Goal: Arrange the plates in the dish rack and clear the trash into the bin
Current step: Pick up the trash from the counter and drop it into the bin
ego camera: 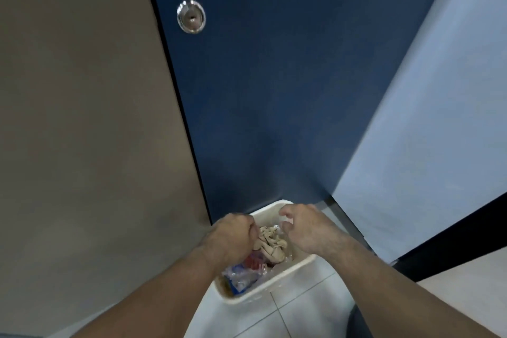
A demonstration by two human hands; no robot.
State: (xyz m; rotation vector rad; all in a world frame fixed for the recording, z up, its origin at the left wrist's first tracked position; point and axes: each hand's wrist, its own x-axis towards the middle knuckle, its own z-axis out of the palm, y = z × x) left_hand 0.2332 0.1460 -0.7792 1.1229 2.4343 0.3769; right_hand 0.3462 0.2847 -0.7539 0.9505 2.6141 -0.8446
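Note:
A white plastic bin point(274, 298) stands on the floor in the corner below me. It holds crumpled beige paper point(271, 243), clear plastic wrappers point(245, 277) and something red point(253, 261). My left hand point(233, 233) hovers over the bin's left side, its fingers curled tight round an edge of the crumpled paper. Over the far right rim, my right hand point(304, 228) has loosely curled fingers pointing down and holds nothing that I can see. No plates or dish rack are in view.
A dark blue door point(274, 90) with a silver knob point(191, 16) rises right behind the bin. A beige wall point(82, 118) is on the left, a pale blue wall point(425, 145) with dark skirting on the right. Pale floor tiles point(301, 313) lie under the bin.

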